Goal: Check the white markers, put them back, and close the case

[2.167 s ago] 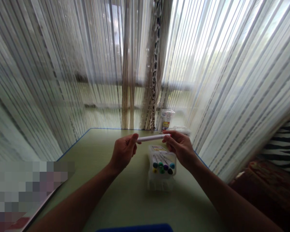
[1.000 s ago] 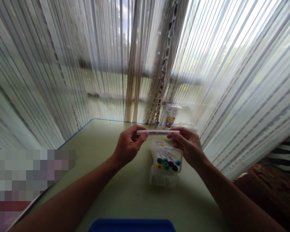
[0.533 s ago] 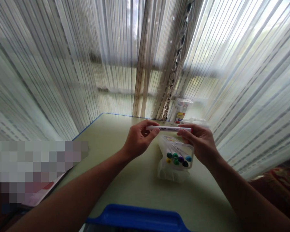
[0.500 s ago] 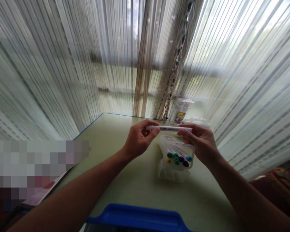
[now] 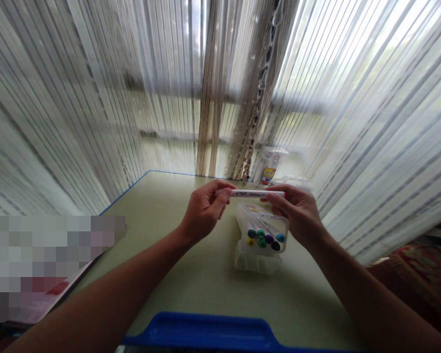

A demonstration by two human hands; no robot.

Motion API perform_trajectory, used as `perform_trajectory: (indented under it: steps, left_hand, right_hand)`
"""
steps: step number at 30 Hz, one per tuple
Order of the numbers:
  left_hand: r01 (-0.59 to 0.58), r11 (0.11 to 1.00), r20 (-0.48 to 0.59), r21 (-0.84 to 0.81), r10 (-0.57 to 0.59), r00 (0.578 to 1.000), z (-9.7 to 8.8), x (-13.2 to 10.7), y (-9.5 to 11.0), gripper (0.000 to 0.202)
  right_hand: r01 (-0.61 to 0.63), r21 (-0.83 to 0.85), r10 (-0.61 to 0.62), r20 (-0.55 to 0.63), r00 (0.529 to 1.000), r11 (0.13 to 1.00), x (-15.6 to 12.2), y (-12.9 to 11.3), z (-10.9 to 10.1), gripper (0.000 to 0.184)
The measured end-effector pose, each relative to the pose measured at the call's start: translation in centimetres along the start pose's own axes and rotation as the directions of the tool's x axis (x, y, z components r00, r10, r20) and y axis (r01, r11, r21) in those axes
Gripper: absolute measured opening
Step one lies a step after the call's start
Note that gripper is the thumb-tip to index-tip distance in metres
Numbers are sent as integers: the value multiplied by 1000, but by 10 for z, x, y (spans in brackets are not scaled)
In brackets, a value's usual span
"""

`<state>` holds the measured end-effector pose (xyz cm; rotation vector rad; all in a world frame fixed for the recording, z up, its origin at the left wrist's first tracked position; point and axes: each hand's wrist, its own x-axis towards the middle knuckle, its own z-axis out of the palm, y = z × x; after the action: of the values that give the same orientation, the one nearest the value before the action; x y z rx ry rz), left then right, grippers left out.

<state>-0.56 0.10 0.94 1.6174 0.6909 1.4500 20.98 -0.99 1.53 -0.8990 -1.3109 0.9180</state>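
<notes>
A white marker (image 5: 250, 193) lies level in the air between my two hands, above the green table (image 5: 191, 255). My left hand (image 5: 205, 210) pinches its left end with thumb and fingers. My right hand (image 5: 297, 212) grips its right end, fingers curled round it. Just under the marker stands a clear plastic case (image 5: 260, 241) with several markers in it, their yellow, green, purple and blue caps facing me.
A blue tray edge (image 5: 209, 331) runs along the near side of the table. A clear container with a red-and-yellow label (image 5: 269, 166) stands at the far edge by the striped sheer curtains (image 5: 353, 122). Papers lie at the left, partly blurred out.
The marker and both hands stay together in the same hold. The view has shifted a little, and my left fingers have closed further over the marker's left end.
</notes>
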Motion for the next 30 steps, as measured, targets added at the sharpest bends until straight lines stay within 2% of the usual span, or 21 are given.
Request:
perform_trajectory:
  steps: [18,30]
  left_hand:
    - [-8,1000,-18,24,8,1000,0,1,1,20]
    - [-14,999,-18,36,14,1000,0,1,1,20]
  right_hand:
    - [-10,103,3,67,998,995,1,-4,-2,17]
    - [17,75,-22,71,997,997,1,2,-5,20]
